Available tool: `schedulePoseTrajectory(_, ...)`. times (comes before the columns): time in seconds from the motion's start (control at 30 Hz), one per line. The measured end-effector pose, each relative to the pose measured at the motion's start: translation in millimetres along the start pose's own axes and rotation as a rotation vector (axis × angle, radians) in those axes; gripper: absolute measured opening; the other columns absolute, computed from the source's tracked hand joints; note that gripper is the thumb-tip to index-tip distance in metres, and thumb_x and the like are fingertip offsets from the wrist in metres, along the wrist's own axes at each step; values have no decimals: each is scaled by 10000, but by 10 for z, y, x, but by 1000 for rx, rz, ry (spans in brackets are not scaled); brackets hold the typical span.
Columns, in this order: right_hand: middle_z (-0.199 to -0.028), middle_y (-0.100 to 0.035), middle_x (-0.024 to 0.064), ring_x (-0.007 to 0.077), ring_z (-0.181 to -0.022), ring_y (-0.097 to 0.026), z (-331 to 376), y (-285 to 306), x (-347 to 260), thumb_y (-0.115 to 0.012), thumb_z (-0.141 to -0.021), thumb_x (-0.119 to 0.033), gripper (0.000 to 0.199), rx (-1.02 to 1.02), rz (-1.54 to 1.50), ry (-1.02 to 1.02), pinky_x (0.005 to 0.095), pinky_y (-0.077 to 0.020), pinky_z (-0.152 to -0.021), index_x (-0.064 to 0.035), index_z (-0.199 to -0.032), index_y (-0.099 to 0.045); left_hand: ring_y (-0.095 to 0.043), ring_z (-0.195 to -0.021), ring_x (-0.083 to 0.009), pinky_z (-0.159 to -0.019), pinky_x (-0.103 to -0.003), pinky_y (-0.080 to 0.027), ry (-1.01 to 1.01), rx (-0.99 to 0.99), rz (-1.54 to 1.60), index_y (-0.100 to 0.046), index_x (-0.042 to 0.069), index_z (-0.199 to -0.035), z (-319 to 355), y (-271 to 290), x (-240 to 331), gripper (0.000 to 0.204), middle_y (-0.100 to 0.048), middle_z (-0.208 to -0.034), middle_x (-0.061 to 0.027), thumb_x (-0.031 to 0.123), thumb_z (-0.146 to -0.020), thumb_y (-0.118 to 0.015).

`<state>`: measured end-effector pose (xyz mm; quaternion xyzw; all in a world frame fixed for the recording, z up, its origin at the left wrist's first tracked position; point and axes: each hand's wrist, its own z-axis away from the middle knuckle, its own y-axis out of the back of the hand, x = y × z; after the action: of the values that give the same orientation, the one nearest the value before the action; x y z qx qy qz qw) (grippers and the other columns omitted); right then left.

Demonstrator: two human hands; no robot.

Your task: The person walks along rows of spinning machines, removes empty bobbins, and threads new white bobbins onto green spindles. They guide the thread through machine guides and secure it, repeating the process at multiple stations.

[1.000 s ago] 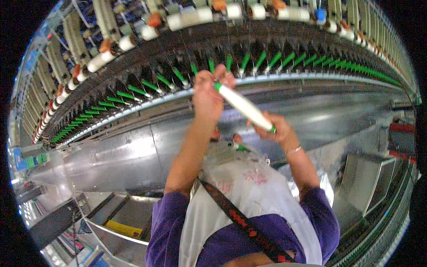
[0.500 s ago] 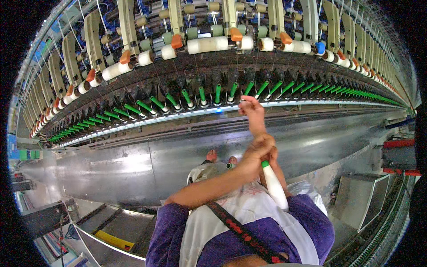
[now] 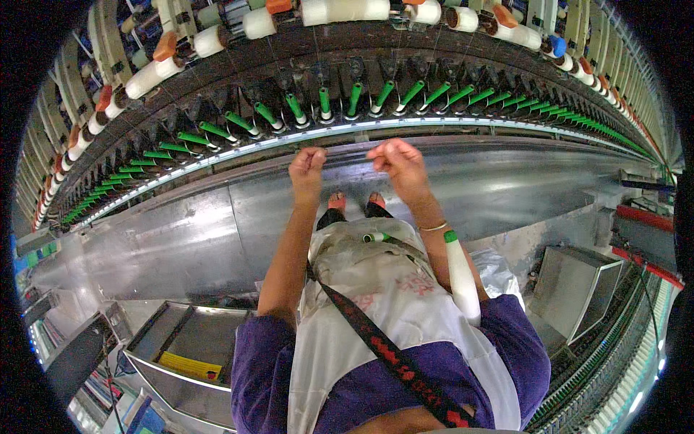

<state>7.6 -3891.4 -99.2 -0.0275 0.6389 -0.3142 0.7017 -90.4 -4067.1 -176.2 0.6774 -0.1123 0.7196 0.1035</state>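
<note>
My left hand is raised in front of the spinning machine, fingers curled closed. A short way to its right, my right hand is pinched, index finger and thumb toward the left hand. Whether a thread runs between them is too fine to make out. A full white yarn bobbin with a green tip lies along my right forearm, between arm and apron. Another green-and-white tube end shows at the front of my white apron. Beyond the hands stands a row of green spindle tubes.
Above the tubes run white rollers with orange end pieces. A pale rail edges the machine. Metal bins stand behind me: a tray with a yellow strip at left, a box at right. Another machine row lies lower right.
My left hand has left the right wrist and moved up and left. The right hand has come away from the tubes, down toward me. The view has tipped lower.
</note>
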Motion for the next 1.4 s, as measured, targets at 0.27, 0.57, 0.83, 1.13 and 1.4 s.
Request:
schedulePoseTrajectory(0.27,-942,-669,118,138,-724,-609,-16,996,76,-502,-939,-285,251,230,99,-122,277,-503,-688,-52,-903,-586,-611,-865,-329,-684,-359,-490,-375,-18,-551,-577,91,-867,-286,-866,-911,62,-599,-1128,-144,67,-828,-536)
schedulePoseTrajectory(0.57,-956,-660,139,143,-748,-625,-115,1575,41,-506,-940,-220,203,189,178,-144,271,-509,-702,-38,-909,-589,-548,-824,-360,-725,-421,-461,-424,206,-807,-529,70,-790,-717,-1299,-1565,36,-526,-1205,-193,66,-755,-530)
schedulePoseTrajectory(0.83,-992,-653,155,174,-832,-636,-310,1830,-109,-527,-929,-204,197,190,269,-177,284,-514,-744,-21,-950,-598,-545,-703,-297,-619,-404,-440,-124,502,-137,-616,96,-767,-637,-1354,-1580,19,-596,-760,-116,113,-759,-612)
schedulePoseTrajectory(1.13,-1067,-632,161,235,-900,-637,-1005,2273,661,-604,-878,-188,171,304,-143,-245,332,-517,-804,-34,-947,-581,-536,-649,-246,-616,-396,-330,106,872,-798,-689,175,-669,-893,-1465,-1387,94,-557,-644,-10,265,-657,-714)
schedulePoseTrajectory(1.4,-1023,-639,167,214,-859,-629,-981,1777,153,-529,-921,-169,170,114,-78,30,348,-508,-820,-11,-959,-578,-579,-665,-198,-668,-321,-475,119,533,-959,-671,16,-917,-949,-1630,-960,209,-653,-736,-72,128,-740,-673)
